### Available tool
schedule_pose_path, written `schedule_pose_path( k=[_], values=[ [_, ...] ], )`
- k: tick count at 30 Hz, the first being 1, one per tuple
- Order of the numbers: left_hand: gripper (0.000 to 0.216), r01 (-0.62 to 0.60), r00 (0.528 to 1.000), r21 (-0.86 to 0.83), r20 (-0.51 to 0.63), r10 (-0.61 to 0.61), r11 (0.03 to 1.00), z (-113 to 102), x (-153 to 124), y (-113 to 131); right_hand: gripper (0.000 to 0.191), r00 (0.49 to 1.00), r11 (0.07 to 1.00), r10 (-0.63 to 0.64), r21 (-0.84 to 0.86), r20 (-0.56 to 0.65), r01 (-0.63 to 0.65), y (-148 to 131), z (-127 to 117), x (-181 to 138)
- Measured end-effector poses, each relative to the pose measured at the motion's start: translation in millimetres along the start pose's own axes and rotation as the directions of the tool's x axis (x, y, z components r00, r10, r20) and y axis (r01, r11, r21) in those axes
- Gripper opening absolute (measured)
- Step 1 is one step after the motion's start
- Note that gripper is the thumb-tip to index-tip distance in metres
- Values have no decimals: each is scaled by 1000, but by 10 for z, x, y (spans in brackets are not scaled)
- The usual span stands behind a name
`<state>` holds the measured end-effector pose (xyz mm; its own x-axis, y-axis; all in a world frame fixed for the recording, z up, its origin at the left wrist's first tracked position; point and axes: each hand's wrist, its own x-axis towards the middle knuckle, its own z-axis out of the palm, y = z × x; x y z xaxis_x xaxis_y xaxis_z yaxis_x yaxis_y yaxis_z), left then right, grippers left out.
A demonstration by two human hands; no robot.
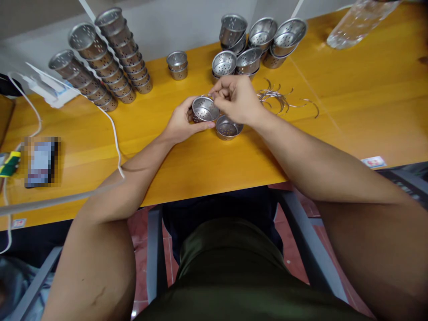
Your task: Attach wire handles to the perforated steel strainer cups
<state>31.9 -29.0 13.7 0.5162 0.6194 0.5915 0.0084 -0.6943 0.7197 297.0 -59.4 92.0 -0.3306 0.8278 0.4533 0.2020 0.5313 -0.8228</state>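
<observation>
My left hand (183,121) is wrapped round a small perforated metal cup (204,109), its mouth tilted up towards me. At the cup's far right rim, my right hand (236,97) is closed in a pinch; what its fingertips hold is too small and hidden to make out. Just below that hand a second perforated cup (229,129) stands on the table, partly covered by the hand and the first cup. Thin curved metal strips (276,99) lie in a loose pile right of my right wrist.
Tall leaning stacks of cups (100,62) stand at the back left. A short stack (177,65) is at the back middle, with several more cups (249,60) behind my right hand. A clear bottle (357,24), phone (42,162) and white cable (115,133) are also on the table (207,174).
</observation>
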Motion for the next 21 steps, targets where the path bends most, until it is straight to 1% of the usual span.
schedule_pose_path(
  k=[6, 9, 11, 14, 17, 21],
  values=[
    [109, -9, 1000, 5, -17, 9, 1000, -29, 15, -81, 34, 1000, 1000, -2, -11, 14, 3, -49, -76, -9],
    [111, 10, 1000, 3, -20, -10, 1000, -37, 12, -97, 29, 999, 1000, 17, -26, 35, -16, -52, -67, -8],
    [113, 16, 1000, -6, -6, -16, 1000, -39, 7, -101, 26, 999, 998, 37, -44, 26, -36, -67, -50, -15],
    [112, 11, 1000, -18, 21, -11, 1000, -46, 3, -102, 26, 998, 994, 64, -86, 15, -63, -105, -33, -31],
    [109, 15, 1000, -12, 20, -15, 1000, -57, 3, -87, 27, 997, 989, 81, -128, 10, -79, -132, -29, -43],
    [111, 31, 999, 16, 15, -31, 999, -54, 2, -33, 26, 998, 988, 63, -138, -8, -64, -122, -16, -52]
  ],
)
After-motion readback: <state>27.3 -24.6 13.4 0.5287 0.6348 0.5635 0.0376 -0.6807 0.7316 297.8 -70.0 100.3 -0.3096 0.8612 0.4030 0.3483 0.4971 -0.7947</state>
